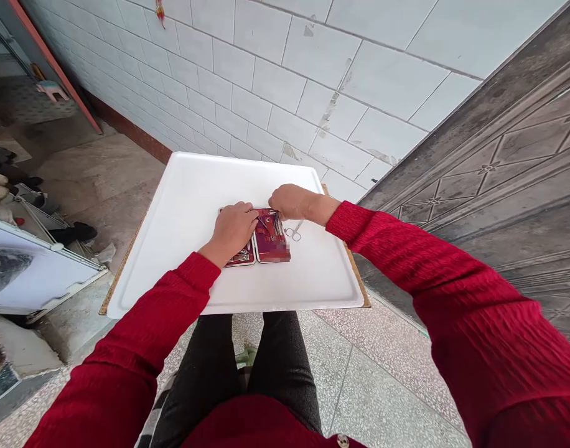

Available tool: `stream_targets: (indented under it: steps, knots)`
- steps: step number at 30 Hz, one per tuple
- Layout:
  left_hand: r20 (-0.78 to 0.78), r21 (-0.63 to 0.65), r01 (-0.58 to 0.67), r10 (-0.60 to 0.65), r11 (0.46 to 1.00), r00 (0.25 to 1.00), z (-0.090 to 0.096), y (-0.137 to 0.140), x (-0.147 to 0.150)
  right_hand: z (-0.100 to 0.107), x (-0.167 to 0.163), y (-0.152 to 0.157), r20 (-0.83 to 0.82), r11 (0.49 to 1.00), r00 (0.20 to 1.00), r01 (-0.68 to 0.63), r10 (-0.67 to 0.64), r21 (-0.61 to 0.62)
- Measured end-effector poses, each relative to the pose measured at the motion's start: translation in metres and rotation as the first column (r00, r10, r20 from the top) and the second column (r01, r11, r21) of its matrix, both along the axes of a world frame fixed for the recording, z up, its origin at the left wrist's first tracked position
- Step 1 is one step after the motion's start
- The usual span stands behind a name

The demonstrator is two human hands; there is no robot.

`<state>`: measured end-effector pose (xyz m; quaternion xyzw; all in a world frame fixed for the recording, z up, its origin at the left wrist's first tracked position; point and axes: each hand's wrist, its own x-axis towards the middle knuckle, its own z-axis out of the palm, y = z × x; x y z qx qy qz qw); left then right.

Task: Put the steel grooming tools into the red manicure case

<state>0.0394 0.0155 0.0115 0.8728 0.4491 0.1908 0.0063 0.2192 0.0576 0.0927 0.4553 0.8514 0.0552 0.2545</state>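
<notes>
A dark red manicure case (pixel 269 251) lies unfolded on the white tabletop, with slim metal tools in its slots. Over its left half is my left hand (pixel 234 229), fingers bent and holding the case near its upper edge and middle fold. Part of the left half and its tools are hidden under that hand. My right hand (pixel 289 202) is closed at the case's top right corner, fingertips pinched; what they grip there is hidden. Just right of the case, a small pair of scissors (pixel 293 234) lies on the tabletop, beneath my right wrist.
The white table (pixel 182 186) has a raised rim and stands against a white tiled wall (pixel 247 81). A grey patterned door (pixel 490 168) is at the right. To the left are a white rack (pixel 37 255) with shoes and a pink stool (pixel 52 91) farther back.
</notes>
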Motion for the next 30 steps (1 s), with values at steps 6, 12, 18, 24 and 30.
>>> stream_targets:
  steps: [6,12,18,24,30]
  knots:
    - [-0.006,-0.011,0.005,-0.005,1.000,1.000,-0.001,0.000,0.000,0.003,0.000,0.006,-0.044,1.000,0.999,0.013,-0.014,-0.017]
    - [-0.002,-0.015,0.000,0.000,1.000,1.000,-0.001,0.000,0.001,-0.003,0.010,0.017,-0.168,0.998,0.984,0.056,-0.061,-0.034]
    - [0.004,-0.014,0.006,-0.006,1.000,1.000,0.000,0.000,0.001,0.000,0.009,0.024,-0.265,0.989,0.956,0.100,-0.126,-0.108]
    - [-0.002,-0.020,0.002,-0.002,1.000,1.000,-0.001,0.001,0.002,0.006,0.007,0.023,-0.368,0.948,0.886,0.196,-0.281,-0.250]
    - [0.007,-0.012,0.012,-0.012,1.000,1.000,-0.001,0.000,0.001,0.005,0.004,0.020,-0.374,0.950,0.880,0.223,-0.292,-0.217]
